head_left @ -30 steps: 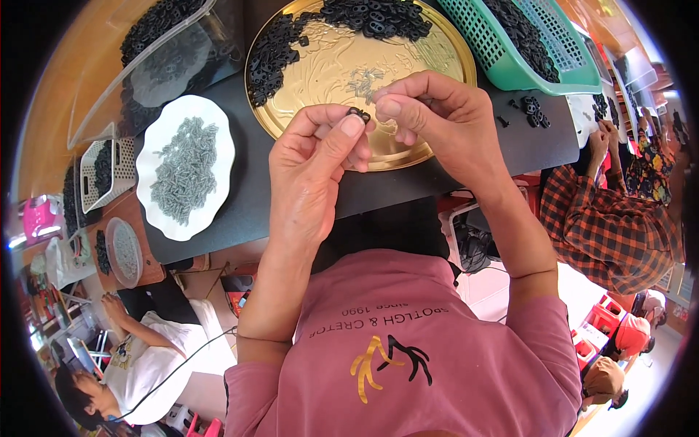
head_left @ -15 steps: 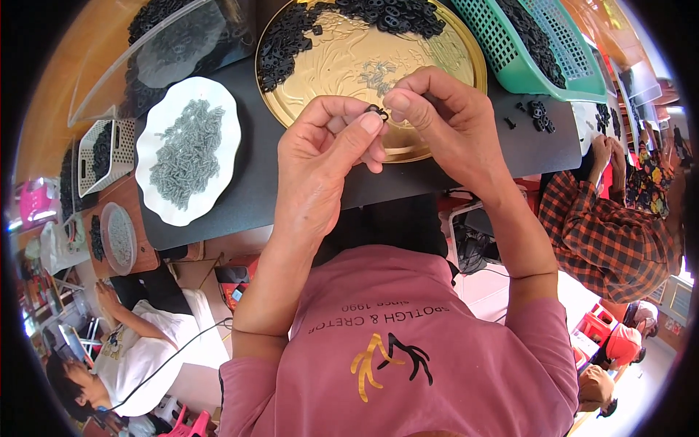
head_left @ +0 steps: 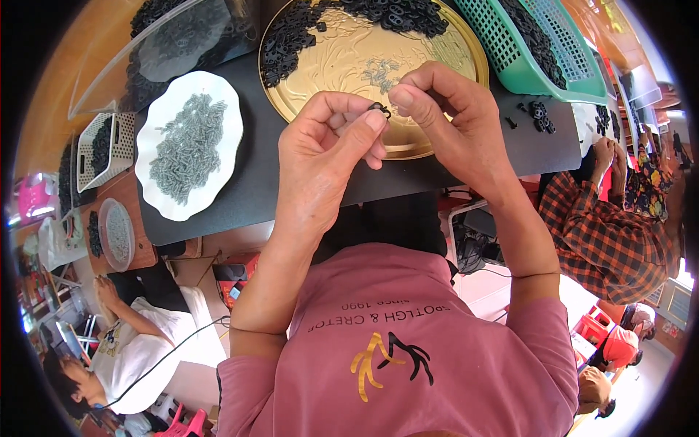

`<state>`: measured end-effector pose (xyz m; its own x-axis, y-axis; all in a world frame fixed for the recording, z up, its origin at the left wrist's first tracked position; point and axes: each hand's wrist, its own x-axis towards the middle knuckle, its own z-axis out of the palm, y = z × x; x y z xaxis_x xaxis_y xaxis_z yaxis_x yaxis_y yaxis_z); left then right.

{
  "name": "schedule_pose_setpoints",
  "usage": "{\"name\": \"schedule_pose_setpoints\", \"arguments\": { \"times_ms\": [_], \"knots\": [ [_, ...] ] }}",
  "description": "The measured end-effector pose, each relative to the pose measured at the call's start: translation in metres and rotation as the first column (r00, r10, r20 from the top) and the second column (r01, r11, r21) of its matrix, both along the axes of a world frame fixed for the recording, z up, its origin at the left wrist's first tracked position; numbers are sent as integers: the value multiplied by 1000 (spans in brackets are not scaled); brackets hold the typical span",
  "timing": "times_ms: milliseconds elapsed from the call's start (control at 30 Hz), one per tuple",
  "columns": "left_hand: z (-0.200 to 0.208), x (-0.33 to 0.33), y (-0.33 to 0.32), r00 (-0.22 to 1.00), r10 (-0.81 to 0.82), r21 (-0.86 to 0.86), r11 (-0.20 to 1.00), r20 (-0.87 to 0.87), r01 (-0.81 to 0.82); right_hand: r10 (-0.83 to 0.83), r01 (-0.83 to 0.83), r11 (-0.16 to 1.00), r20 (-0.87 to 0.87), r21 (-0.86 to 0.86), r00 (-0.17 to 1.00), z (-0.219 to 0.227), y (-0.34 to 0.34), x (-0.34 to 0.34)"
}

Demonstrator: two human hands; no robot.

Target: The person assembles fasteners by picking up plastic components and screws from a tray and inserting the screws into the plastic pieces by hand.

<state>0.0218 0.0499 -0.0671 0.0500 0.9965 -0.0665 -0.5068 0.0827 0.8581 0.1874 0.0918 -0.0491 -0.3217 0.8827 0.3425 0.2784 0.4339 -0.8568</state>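
Observation:
My left hand (head_left: 320, 149) pinches a small black ring-like plastic piece (head_left: 381, 109) between thumb and forefinger, above the near edge of a round gold tray (head_left: 342, 47). Just right of that piece is my right hand (head_left: 455, 120), its thumb and forefinger pressed together; whatever they hold is too small or hidden to make out. On the tray lie a little heap of small clear or silvery pins (head_left: 381, 74) and, along the far and left rim, many black plastic pieces (head_left: 397, 18).
Left of the tray, a scalloped white plate (head_left: 148, 142) bears a pile of small greyish pins (head_left: 188, 149). A green basket (head_left: 579, 91) of black pieces stands at right, with loose black pieces (head_left: 539, 115) by it. A clear bin (head_left: 98, 98) is at far left. Other people sit on both sides.
My right fingertips have moved slightly up and away from the black piece. My left hand keeps its pinch on it, nearly still. The whole view has shifted a little.

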Motion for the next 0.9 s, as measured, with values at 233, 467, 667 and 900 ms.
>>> {"name": "schedule_pose_setpoints", "arguments": {
  "times_ms": [233,467,667,900],
  "knots": [
    [4,1,0,998,13,-5,1000,-59,-14,3,-6,999,63,47,998,0,0,-1],
    [2,1,0,992,36,2,999,-119,-36,-4,-9,993,108,119,994,-2,0,-3],
    [1,1,1,988,65,62,996,-138,-57,-33,25,991,56,131,998,-9,-3,-9],
    [2,-10,7,983,4,70,997,-182,9,-13,14,1000,59,-16,998,3,-1,-4]
  ]
}}
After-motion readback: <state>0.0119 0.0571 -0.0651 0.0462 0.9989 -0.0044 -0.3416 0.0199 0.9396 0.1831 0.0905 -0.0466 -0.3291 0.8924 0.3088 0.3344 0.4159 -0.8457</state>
